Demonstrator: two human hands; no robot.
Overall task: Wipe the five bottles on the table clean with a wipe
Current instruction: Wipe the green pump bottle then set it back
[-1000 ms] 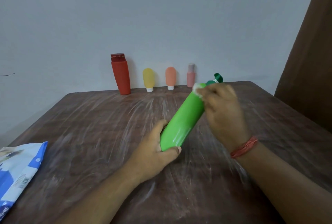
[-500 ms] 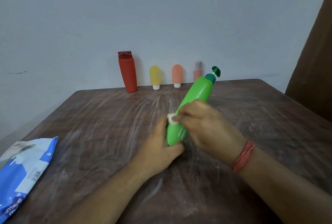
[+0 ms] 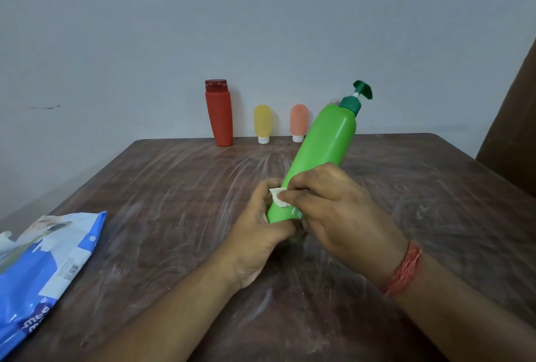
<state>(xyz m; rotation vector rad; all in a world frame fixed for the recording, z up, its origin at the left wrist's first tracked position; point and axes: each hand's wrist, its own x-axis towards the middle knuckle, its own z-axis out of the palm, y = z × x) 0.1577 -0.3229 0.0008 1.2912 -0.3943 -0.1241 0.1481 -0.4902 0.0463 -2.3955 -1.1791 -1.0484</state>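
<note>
A tall green pump bottle (image 3: 322, 155) leans away from me over the middle of the table, its dark green pump at the top right. My left hand (image 3: 258, 231) grips its base. My right hand (image 3: 333, 211) presses a small white wipe (image 3: 278, 197) against the lower part of the bottle. By the wall stand a red bottle (image 3: 219, 114), a yellow tube (image 3: 262, 124) and an orange tube (image 3: 298, 122). A pink bottle (image 3: 334, 101) is almost wholly hidden behind the green one.
A blue and white wipe pack (image 3: 40, 271) lies at the table's left front edge. The brown wooden table (image 3: 174, 187) shows whitish smears. A dark brown panel (image 3: 513, 129) stands at the right, behind the table's corner.
My right hand slid the wipe from the bottle's neck down to its lower part. The bottle has tipped more upright and now covers the pink bottle.
</note>
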